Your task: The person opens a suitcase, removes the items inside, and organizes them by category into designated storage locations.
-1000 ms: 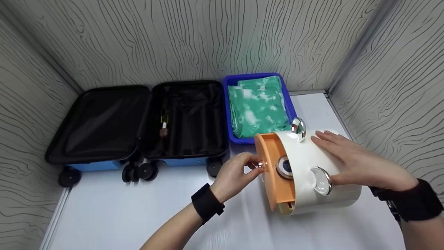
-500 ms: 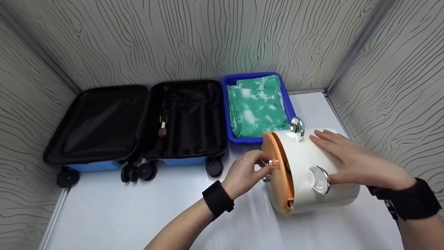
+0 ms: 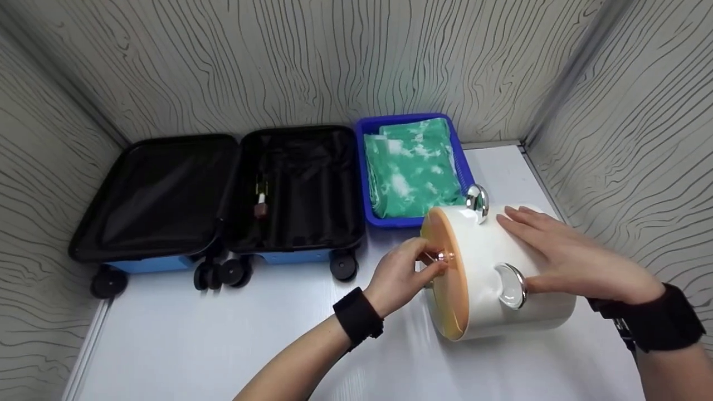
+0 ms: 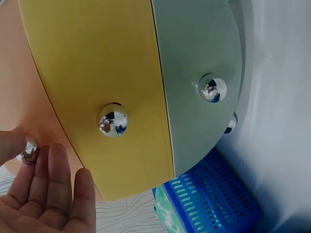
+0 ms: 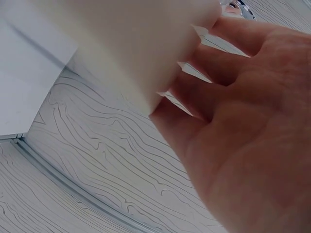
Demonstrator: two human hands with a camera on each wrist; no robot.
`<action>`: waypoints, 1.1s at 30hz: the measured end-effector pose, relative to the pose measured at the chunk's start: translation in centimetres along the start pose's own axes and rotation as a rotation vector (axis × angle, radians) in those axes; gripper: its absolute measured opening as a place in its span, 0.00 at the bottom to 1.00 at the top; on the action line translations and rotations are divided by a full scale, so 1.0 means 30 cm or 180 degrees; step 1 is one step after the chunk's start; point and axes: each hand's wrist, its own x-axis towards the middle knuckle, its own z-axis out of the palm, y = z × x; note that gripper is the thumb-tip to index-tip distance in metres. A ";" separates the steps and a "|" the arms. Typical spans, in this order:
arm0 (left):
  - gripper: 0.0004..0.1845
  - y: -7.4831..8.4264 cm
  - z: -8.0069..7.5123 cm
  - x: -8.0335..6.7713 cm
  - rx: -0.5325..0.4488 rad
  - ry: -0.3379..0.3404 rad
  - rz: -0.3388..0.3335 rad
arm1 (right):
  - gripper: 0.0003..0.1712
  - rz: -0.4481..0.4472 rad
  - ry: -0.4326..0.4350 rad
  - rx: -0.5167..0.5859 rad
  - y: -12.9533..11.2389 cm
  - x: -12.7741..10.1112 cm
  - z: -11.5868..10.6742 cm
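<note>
The white drawer box [image 3: 501,273] lies on its side on the table [image 3: 223,345], at about four o'clock from the scene's centre, just in front of the blue basket [image 3: 365,167]. The left hand [image 3: 404,275] pinches the small chrome knob [image 3: 443,257] of the orange drawer [image 3: 440,278] between thumb and fingertips; in the left wrist view the knob [image 4: 30,151] sits between thumb and fingers, with the yellow drawer front [image 4: 107,87] and the pale green one [image 4: 199,73] beside it, each with its own chrome ball. The right hand [image 3: 562,256] lies flat on the box's upper side at three o'clock, fingers straight and spread, pressing it steady. The orange front looks flush with the box's edge, so the step in hand appears to be seating that drawer shut; the next move likely calls for a short, straight push along the drawer's run while the flat hand keeps the round box from rolling. The blue basket at twelve o'clock of the box holds folded green-and-white cloth [image 3: 412,167]. The open black suitcase [image 3: 223,189], at ten o'clock, holds a small bottle [image 3: 260,203] in its right half; its left half shows only dark lining.
</note>
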 end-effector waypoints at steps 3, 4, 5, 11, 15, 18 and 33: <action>0.12 -0.006 0.002 -0.001 0.0009 0.0011 0.0041 | 0.62 0.0037 -0.0020 0.0019 -0.001 0.002 -0.002; 0.12 -0.009 0.002 -0.003 0.0025 0.0015 0.0063 | 0.62 0.0048 -0.0026 0.0030 -0.001 0.003 -0.002; 0.13 -0.015 0.003 -0.006 0.0059 0.0020 0.0097 | 0.62 0.0057 -0.0030 0.0039 -0.001 0.004 -0.002; 0.17 -0.072 0.017 -0.033 0.0333 0.0042 0.0116 | 0.62 0.0056 -0.0032 0.0089 0.003 0.003 0.005; 0.18 -0.116 0.034 -0.048 0.0483 -0.0013 -0.0037 | 0.62 0.0034 -0.0003 0.0077 0.005 0.001 0.006; 0.17 -0.139 0.051 -0.055 0.0485 -0.0080 -0.0127 | 0.62 0.0033 0.0011 0.0071 0.007 -0.002 0.008; 0.10 -0.161 0.097 -0.048 0.0348 -0.0076 -0.0249 | 0.63 0.0001 0.0039 0.0088 0.012 -0.005 0.013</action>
